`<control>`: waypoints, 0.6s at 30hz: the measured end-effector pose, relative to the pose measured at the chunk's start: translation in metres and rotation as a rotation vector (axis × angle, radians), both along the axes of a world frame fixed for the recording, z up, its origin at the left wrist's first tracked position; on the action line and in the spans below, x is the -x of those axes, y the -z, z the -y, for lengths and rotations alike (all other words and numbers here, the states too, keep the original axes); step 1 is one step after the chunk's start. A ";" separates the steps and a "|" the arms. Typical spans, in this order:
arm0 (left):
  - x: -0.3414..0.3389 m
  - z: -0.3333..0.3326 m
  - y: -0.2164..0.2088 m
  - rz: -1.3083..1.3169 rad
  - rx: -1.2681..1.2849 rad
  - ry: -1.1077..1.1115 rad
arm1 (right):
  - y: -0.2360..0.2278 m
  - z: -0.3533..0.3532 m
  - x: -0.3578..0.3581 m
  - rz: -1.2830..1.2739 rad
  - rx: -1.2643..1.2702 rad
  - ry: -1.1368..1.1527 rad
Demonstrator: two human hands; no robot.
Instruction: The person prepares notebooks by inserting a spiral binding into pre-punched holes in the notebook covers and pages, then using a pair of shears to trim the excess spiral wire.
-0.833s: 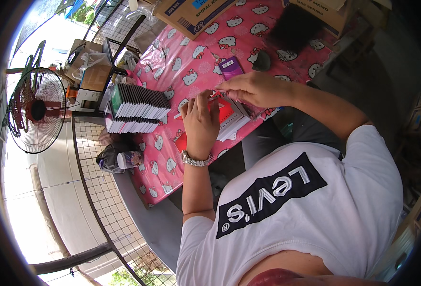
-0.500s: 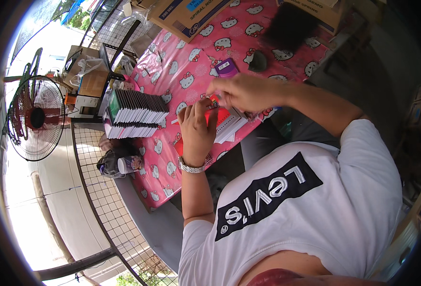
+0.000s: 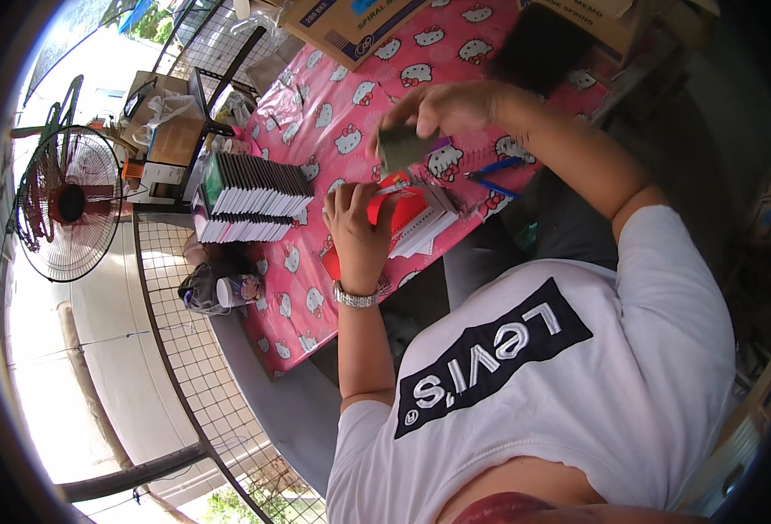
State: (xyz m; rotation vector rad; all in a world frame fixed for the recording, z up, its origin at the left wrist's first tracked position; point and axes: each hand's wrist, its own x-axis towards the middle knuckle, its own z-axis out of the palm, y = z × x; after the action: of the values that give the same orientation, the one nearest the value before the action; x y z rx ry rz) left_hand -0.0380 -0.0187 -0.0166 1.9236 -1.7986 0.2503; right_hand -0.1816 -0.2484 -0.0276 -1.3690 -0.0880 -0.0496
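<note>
On a pink patterned table cover, a red-covered notebook (image 3: 409, 210) lies on a stack of white-edged pages near the front edge. My left hand (image 3: 356, 225) presses onto it from the left with bent fingers, thumb apart, holding it down. A narrow pale strip (image 3: 394, 187) shows beside those fingertips; its kind is unclear. Above the notebook, my right hand (image 3: 442, 112) is closed on a dark grey-green block (image 3: 403, 148), blurred by motion. Behind that block, part of a purple case (image 3: 440, 144) shows.
Two blue pens (image 3: 496, 176) lie right of the notebook. Stacked black-bound notebooks (image 3: 254, 196) stand at the left, near a white-lidded jar (image 3: 237, 291). Cardboard boxes (image 3: 350, 31) and a blurred black object (image 3: 538, 48) sit at the far side. A fan (image 3: 69, 203) stands beyond the table.
My right hand has moved up from the notebook and picked up the dark block that lay beside the purple case. The blue pens have come into view. My left hand stays on the notebook.
</note>
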 end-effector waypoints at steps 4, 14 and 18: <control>0.002 0.008 -0.003 -0.015 0.002 0.071 | -0.029 -0.002 0.001 -0.186 0.223 -0.074; -0.023 -0.002 -0.009 -0.257 0.019 0.065 | -0.044 -0.009 -0.009 -0.230 0.472 -0.087; -0.034 -0.008 -0.010 -0.316 -0.039 0.043 | -0.030 -0.007 -0.019 -0.099 -0.213 -0.179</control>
State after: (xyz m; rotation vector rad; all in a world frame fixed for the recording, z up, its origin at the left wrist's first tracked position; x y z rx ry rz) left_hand -0.0043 -0.0108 -0.0066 1.8286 -1.6413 -0.1000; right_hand -0.1631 -0.2417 0.0028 -1.1442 -0.1186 0.1545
